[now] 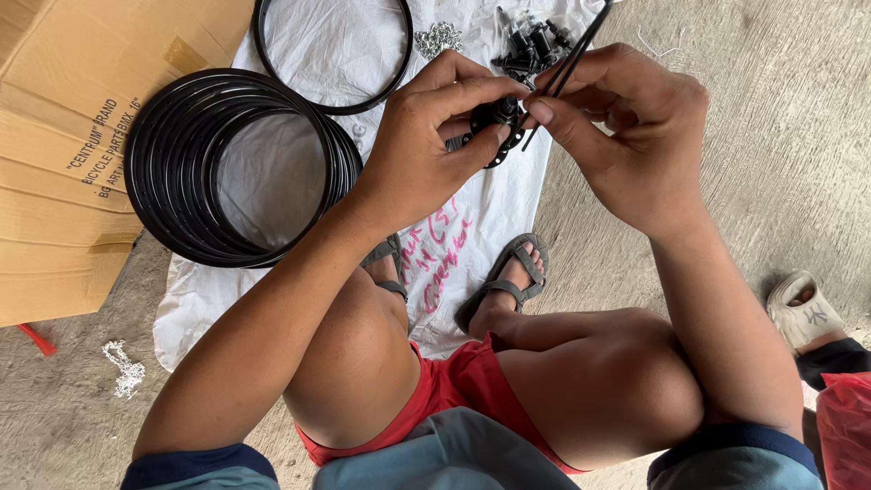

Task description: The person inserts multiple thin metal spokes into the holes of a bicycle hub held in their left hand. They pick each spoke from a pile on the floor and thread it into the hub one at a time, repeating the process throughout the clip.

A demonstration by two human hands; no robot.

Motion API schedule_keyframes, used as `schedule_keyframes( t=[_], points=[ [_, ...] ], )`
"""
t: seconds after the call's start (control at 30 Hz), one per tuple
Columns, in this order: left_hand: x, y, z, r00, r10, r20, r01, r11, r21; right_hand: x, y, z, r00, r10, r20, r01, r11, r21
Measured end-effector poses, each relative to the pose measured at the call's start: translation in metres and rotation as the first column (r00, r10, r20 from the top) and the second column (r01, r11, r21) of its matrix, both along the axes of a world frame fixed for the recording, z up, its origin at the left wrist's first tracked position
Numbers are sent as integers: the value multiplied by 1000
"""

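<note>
One black hub [494,122] sits pinched in my left hand [426,145] above the white sheet [494,213]; my right hand [626,136] grips thin black spokes [572,50], few yet threaded; stacked rims [231,168] wait untouched.

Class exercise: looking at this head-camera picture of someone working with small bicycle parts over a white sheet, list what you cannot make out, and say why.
- Black hub, head view: mostly covered by left hand fingers.
- Thin black spokes: upper ends cut off by the top edge.
- Pile of small black parts: too small to tell apart.
- Cardboard box: cut off by the left edge.
- Right hand: its palm faces away.
</note>
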State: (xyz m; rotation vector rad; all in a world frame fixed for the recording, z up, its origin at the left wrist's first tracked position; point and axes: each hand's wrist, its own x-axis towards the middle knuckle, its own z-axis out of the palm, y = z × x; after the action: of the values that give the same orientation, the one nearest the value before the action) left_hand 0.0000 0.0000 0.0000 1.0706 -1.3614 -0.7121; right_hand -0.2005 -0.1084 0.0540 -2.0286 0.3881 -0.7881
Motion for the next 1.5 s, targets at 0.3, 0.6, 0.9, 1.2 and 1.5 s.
schedule_keyframes(
  t=[0.3, 0.6, 0.9, 1.2, 1.5],
  points=[
    [0, 1, 3, 1000, 9, -12, -9, 1000, -5, 9, 8, 4, 992, -15, -129, 14, 1000, -1],
    [0, 0, 4, 999, -25, -20, 24, 1000, -6, 12, 9, 12, 997, 2, -83, 3, 998, 66],
    [-1, -2, -1, 999, -35, -31, 36, 999, 28, 14, 7, 13, 997, 19, -74, -10, 992, 129],
    [0, -1, 4, 999, 27, -36, -27, 1000, -10, 10, 6, 10, 994, 34, -99, -23, 994, 103],
    [-1, 1, 6, 999, 35, -28, -36, 997, -63, 10, 6, 13, 997, 70, -20, -66, 988, 138]
  ],
)
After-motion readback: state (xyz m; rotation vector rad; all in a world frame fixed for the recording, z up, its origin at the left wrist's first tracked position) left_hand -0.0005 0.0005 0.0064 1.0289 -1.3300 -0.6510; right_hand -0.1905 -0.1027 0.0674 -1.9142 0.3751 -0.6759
